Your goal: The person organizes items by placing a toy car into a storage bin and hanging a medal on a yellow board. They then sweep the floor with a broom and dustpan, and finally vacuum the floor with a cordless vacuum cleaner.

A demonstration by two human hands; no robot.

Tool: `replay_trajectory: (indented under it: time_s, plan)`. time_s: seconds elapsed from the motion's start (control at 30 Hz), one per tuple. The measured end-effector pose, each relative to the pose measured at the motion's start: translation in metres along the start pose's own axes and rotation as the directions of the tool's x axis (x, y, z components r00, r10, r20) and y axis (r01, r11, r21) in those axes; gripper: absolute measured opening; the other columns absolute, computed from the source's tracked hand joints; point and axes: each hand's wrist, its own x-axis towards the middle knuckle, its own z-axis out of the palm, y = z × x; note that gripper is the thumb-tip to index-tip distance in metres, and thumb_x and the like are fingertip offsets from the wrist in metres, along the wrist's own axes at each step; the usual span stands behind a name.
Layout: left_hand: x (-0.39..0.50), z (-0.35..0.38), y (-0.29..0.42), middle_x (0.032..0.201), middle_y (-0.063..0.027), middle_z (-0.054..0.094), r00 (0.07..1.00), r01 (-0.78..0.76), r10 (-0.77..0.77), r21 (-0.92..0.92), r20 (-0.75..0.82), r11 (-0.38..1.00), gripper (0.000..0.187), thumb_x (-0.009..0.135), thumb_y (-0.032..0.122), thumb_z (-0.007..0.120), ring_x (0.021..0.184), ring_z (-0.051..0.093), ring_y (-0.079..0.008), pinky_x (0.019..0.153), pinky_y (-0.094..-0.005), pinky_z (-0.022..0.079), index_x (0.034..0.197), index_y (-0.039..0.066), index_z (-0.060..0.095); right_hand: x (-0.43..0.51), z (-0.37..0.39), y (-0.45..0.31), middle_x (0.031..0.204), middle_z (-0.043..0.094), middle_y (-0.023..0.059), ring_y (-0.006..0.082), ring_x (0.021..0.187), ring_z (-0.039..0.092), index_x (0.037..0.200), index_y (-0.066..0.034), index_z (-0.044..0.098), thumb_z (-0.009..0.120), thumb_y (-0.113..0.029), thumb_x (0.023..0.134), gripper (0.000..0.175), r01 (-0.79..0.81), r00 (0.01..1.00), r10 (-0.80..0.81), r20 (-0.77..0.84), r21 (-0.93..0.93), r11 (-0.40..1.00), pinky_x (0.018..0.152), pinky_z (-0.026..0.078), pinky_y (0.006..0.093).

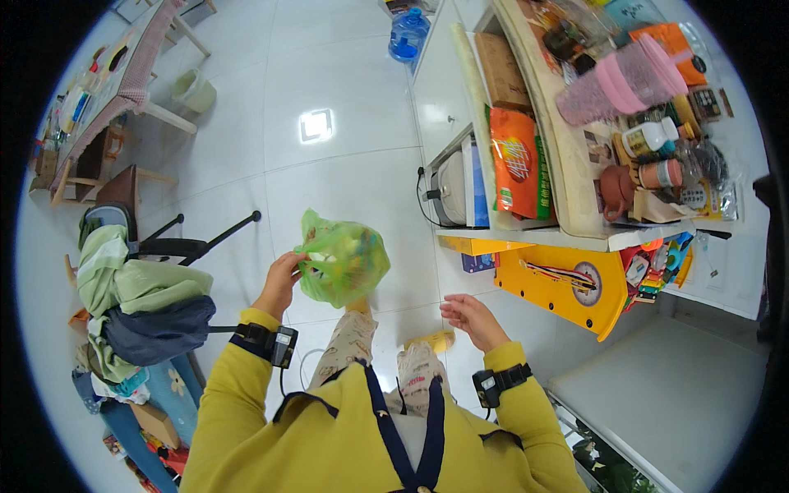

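Observation:
My left hand [282, 280] grips the gathered top of a translucent green plastic bag [345, 262]. The bag bulges with mixed contents, which are too blurred through the film to name. It hangs in front of my legs, above the tiled floor. On the other side, my right hand [471, 317] is held out in the air with its fingers apart and nothing in it. A yellow slipper [436, 341] shows on the floor just beyond that hand.
A white cabinet [453, 86] with crowded shelves and a yellow toy rack [548, 296] stand on the right. Clothes [154, 289] cover a chair at left. Farther off are a pale waste bin [194, 91], a cloth-covered table [132, 83] and a blue water jug [408, 36].

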Motion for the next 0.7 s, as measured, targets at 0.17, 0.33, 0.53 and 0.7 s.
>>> replay_trajectory:
  time_s: [0.17, 0.33, 0.53, 0.7]
  plan:
    - [0.001, -0.041, 0.022, 0.096, -0.0006, 0.063, 1.000, 0.001, 0.000, 0.014, -0.027, 1.000, 0.019, 0.089, 0.025, 0.056, 0.091, 0.055, -0.0112, 0.084, -0.0265, 0.041, 0.098, 0.009, 0.061, 0.028, 0.058, -0.036, 0.104, 0.062, 0.0046, 0.0111, 0.095, 0.057, 0.117, -0.0066, 0.053, 0.053, -0.024, 0.093, 0.029, 0.005, 0.997, -0.005, 0.072, -0.005, 1.000, 0.082, 0.045, 0.0241]
    - [0.008, -0.069, 0.052, 0.092, 0.0047, 0.061, 0.991, -0.015, 0.009, -0.050, -0.134, 0.999, 0.011, 0.087, 0.022, 0.058, 0.086, 0.052, -0.0057, 0.074, -0.0215, 0.036, 0.092, 0.014, 0.063, 0.085, 0.086, -0.059, 0.104, 0.061, 0.0045, 0.0121, 0.096, 0.058, 0.114, -0.0067, 0.054, 0.052, -0.023, 0.094, 0.026, -0.067, 0.992, 0.059, 0.110, 0.069, 0.995, 0.083, 0.046, 0.0251]
    - [0.044, -0.057, 0.086, 0.097, 0.0050, 0.061, 0.976, -0.091, 0.062, -0.131, -0.210, 0.987, 0.016, 0.090, 0.021, 0.055, 0.091, 0.053, -0.0057, 0.079, -0.0219, 0.035, 0.104, 0.014, 0.057, 0.204, 0.081, -0.055, 0.103, 0.059, 0.0050, 0.0137, 0.095, 0.057, 0.111, -0.0057, 0.055, 0.057, -0.022, 0.090, 0.027, -0.091, 0.992, 0.095, -0.078, 0.059, 0.994, 0.082, 0.046, 0.0292]
    - [0.100, -0.060, 0.101, 0.097, -0.0009, 0.061, 0.962, -0.174, 0.146, -0.108, -0.231, 0.979, 0.010, 0.091, 0.016, 0.054, 0.093, 0.057, -0.0099, 0.083, -0.0270, 0.045, 0.099, 0.010, 0.054, 0.313, 0.058, -0.033, 0.103, 0.059, 0.0045, 0.0144, 0.097, 0.055, 0.110, -0.0071, 0.057, 0.063, -0.019, 0.083, 0.030, -0.096, 0.962, 0.106, -0.252, 0.055, 0.994, 0.080, 0.045, 0.0298]
